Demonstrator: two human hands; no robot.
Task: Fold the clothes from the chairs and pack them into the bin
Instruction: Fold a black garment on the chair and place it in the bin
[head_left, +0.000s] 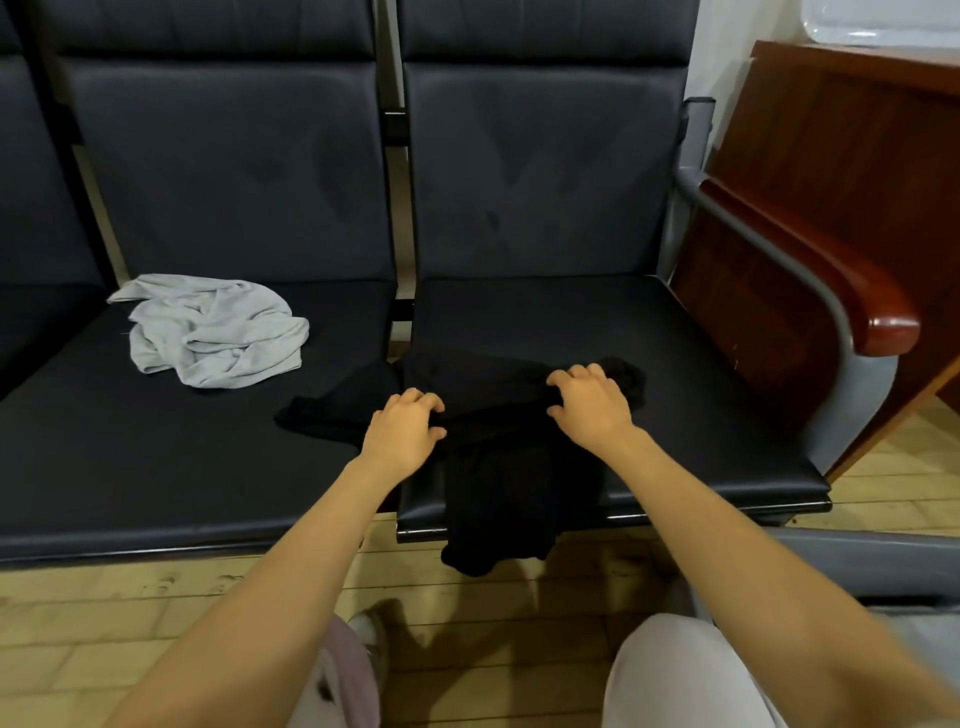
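Note:
A black garment (498, 483) lies spread across the front of the right seat (675, 374), with one sleeve reaching onto the left seat and its lower part hanging over the seat's front edge. My left hand (402, 431) grips the cloth near the gap between the seats, fingers curled into it. My right hand (592, 402) grips the garment's upper right part, fingers curled over a bunched fold. A crumpled light grey garment (213, 332) lies on the left seat (104, 441). No bin is in view.
The dark padded chairs stand in a row with tall backrests. A metal armrest (789, 260) with a red-brown wooden top bounds the right seat. A wooden cabinet (857, 145) stands at the right. Pale wooden flooring (130, 613) lies below, and my knees are at the bottom.

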